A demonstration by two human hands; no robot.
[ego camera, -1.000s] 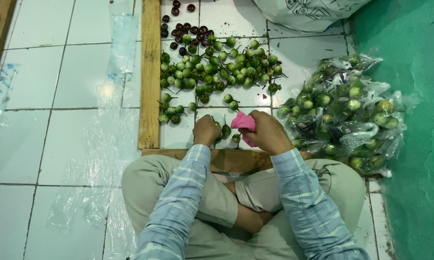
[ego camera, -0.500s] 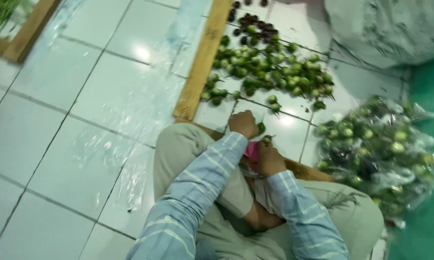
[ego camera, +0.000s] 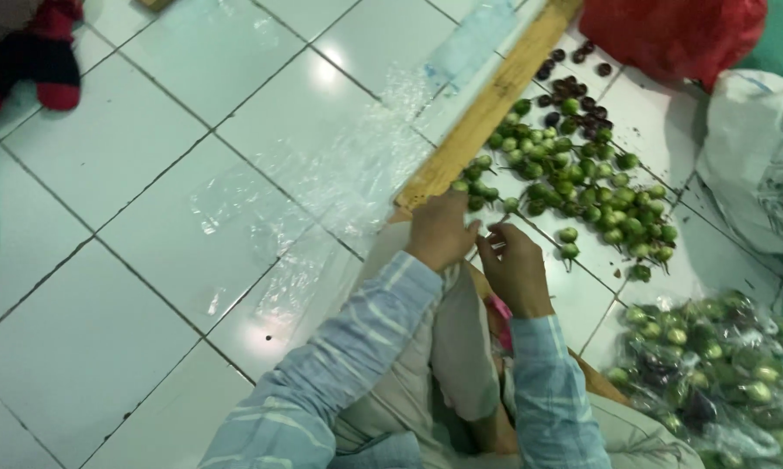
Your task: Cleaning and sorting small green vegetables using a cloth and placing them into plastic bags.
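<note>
Here both hands, left (ego camera: 439, 230) and right (ego camera: 515, 267) (fingers curled), meet beside green fruits (ego camera: 574, 182).

Small round green fruits (ego camera: 583, 187) with leafy caps, heaped loosely on the white tiled floor (ego camera: 148, 217) beside a wooden plank (ego camera: 487, 104). Nearest ones just beyond the fingertips of both hands, a few strays apart toward the right.

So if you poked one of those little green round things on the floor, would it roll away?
Probably a bit. The little green fruits look round and lie loose on smooth white tile, so a poke should set one rolling. Each seems to have a leafy cap, which would likely make it wobble and stop soon. The wooden plank beside the pile would likely block any heading that way.
</note>
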